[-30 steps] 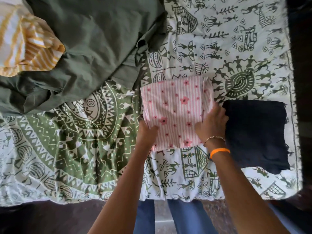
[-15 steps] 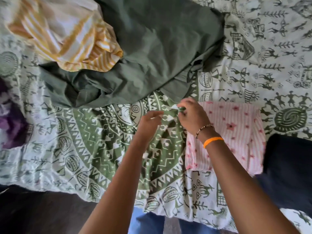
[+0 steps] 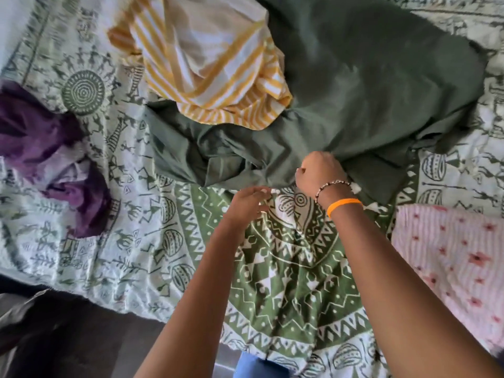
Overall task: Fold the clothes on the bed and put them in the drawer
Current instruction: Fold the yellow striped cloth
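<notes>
Head view: the person leans over the bed (image 3: 90, 249), both arms stretched towards the heap of clothes.
Right hand (image 3: 319, 170): fingers curled onto the near edge of the green garment (image 3: 368, 105), which lies crumpled mid-bed; it looks like a grab to drag it closer for folding.
Left hand (image 3: 248, 201): hovers just short of that edge, fingers loosely bent, holding nothing, seemingly ready to take a second corner.
Pink floral piece (image 3: 452, 257): folded flat at the right, parked clear of the work.
Yellow striped cloth (image 3: 210, 61): slumped on the green one.
Purple garment (image 3: 54, 156): bunched at the left, blurred.
Hidden: the drawer is nowhere in sight; the right fingertips are buried in fabric.
</notes>
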